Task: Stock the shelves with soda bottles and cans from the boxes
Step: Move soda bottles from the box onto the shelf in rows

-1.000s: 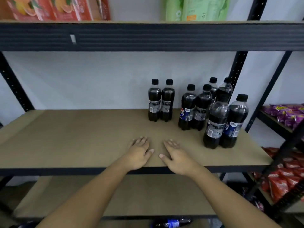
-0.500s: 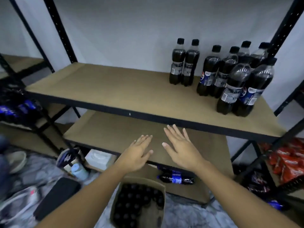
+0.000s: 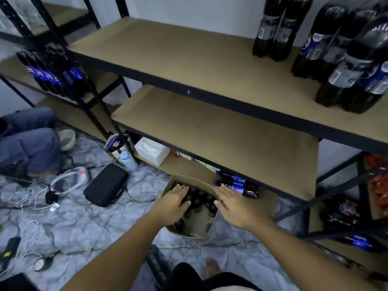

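An open cardboard box (image 3: 189, 233) stands on the floor before the rack, holding several black-capped soda bottles (image 3: 199, 201). My left hand (image 3: 174, 203) reaches down over the caps at the box's left side, fingers spread and holding nothing. My right hand (image 3: 233, 206) hovers over the box's right rim, fingers straight, also empty. Several dark cola bottles (image 3: 340, 57) stand at the right of the upper shelf (image 3: 178, 51). The shelf below it (image 3: 220, 131) is bare. One bottle (image 3: 237, 184) lies on its side under that shelf.
A black case (image 3: 106, 184), cables, a white tissue box (image 3: 152, 151) and a pale blue flask (image 3: 128, 161) lie on the floor at left. Another person's legs (image 3: 27, 143) are at far left. A neighbouring rack holds more cola bottles (image 3: 52, 74). Red snack packs (image 3: 378, 183) sit at right.
My view has dropped from the shelf to the floor. Both hands have moved down from the shelf edge to just above the box of bottles.
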`<action>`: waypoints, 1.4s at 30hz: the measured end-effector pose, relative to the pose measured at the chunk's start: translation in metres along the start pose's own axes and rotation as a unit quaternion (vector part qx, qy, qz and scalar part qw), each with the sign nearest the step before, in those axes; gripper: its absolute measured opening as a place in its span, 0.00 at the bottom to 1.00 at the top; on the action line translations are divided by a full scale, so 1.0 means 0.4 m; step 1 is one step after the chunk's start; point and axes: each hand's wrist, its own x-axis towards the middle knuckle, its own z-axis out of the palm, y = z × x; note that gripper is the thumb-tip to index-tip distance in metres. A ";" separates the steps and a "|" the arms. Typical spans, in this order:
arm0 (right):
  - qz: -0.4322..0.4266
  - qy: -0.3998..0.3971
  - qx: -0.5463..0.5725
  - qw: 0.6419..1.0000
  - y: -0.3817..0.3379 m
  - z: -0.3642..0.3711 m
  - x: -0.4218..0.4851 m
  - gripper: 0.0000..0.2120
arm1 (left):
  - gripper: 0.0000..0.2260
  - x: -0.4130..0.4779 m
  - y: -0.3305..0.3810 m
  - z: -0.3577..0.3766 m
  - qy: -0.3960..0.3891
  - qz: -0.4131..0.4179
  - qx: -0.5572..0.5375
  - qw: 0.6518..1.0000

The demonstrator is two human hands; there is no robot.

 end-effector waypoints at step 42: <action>0.496 0.221 0.444 0.712 0.479 1.071 0.738 0.31 | 0.27 1.060 -0.501 0.904 -0.109 0.074 -0.036 0.991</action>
